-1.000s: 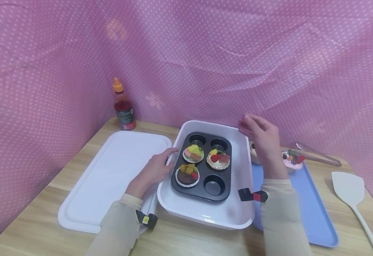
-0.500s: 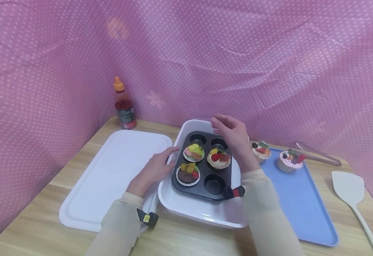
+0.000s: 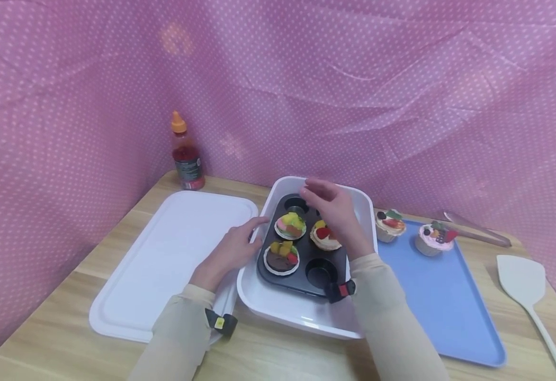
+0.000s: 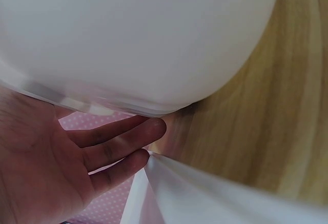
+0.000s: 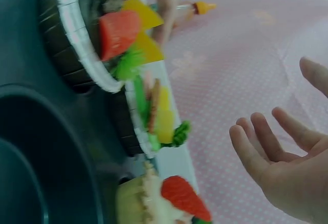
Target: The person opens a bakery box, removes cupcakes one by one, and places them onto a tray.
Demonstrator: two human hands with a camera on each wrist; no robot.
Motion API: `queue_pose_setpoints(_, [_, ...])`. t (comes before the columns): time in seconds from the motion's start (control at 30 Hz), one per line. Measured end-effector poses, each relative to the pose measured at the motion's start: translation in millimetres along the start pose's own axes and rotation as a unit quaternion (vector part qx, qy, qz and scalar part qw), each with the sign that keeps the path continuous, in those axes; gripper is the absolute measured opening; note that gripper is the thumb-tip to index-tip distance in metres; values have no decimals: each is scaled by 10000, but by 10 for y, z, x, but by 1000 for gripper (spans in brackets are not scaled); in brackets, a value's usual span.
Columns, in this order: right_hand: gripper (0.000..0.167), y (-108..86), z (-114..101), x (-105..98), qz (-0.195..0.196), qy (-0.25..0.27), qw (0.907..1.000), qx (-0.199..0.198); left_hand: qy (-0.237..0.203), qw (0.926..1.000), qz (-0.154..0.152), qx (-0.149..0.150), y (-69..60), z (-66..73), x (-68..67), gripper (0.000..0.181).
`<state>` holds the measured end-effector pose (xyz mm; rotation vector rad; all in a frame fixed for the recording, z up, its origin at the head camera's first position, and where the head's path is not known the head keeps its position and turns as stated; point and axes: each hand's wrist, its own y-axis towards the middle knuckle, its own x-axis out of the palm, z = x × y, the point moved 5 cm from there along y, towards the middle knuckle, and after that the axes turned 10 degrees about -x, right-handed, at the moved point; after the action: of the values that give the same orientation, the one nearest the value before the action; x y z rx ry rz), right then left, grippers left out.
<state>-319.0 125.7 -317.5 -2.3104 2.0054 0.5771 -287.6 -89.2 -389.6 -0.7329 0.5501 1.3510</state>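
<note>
On a wooden table (image 3: pixel 268 352) stands a white tub (image 3: pixel 292 312) with a dark muffin tin (image 3: pixel 301 279) inside. A person's right hand (image 3: pixel 335 209) hovers over the tin, fingers parted, gently curved, grasping nothing; the left hand (image 3: pixel 232 247), equally bare, has loosely spread fingers at the tub's left rim, contact unclear. Three fruit-topped tarts (image 3: pixel 290 226) sit in the tin's cups.

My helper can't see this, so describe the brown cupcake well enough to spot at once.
Find the big white tub holding a dark muffin tin. In the tin's near left corner sits the brown cupcake. Its chocolate-brown top sets it apart from the two paler cupcakes.
</note>
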Motion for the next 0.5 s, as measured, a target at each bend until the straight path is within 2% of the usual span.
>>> queue_pose_setpoints(0.3, [58,-4,133,85,-286,122,9995,-87,-4,10000,-76,-12,-8,4,4,51])
queue_pose_setpoints(0.5, [60,3,182,129,-403,-75,9991,-98,6,10000,-49,-20,-15,13,-3,51])
